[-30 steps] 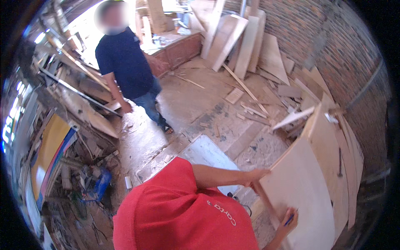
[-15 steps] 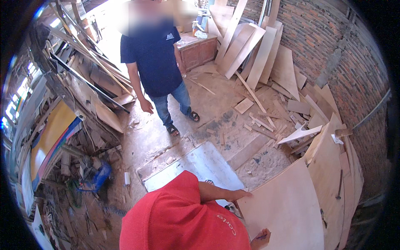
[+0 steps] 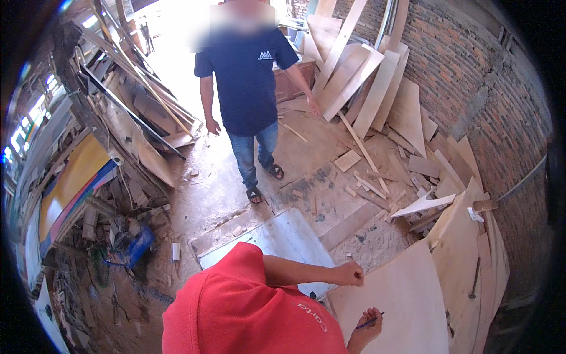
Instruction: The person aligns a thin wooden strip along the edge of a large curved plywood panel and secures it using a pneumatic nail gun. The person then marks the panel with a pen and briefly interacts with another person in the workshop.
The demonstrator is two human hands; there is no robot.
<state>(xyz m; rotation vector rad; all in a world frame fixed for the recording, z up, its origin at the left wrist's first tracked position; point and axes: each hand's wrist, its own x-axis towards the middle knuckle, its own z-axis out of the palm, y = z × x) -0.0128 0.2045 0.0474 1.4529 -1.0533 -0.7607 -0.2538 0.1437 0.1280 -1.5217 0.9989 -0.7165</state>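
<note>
A pale plywood sheet [image 3: 407, 289] lies in front of me at the lower right. My left hand [image 3: 350, 274] is above its far left edge, with the fingers curled closed. Whatever they may hold is hidden. Lower down, over the same sheet, my right hand [image 3: 368, 323] grips a thin dark blue pen [image 3: 370, 321] that pokes out past the fingers. Both arms come from my red sleeves.
A person [image 3: 244, 88] in a dark shirt and jeans stands ahead. A whitish board [image 3: 289, 239] lies on the floor. Plywood offcuts [image 3: 377, 88] lean along the brick wall [image 3: 471, 76]. Timber [image 3: 138, 88] piles up at left, near a blue plastic container [image 3: 140, 245].
My left hand has come up off the sheet's edge and curled. My right hand has risen into fuller view with the pen. The other person's arm has swung outward.
</note>
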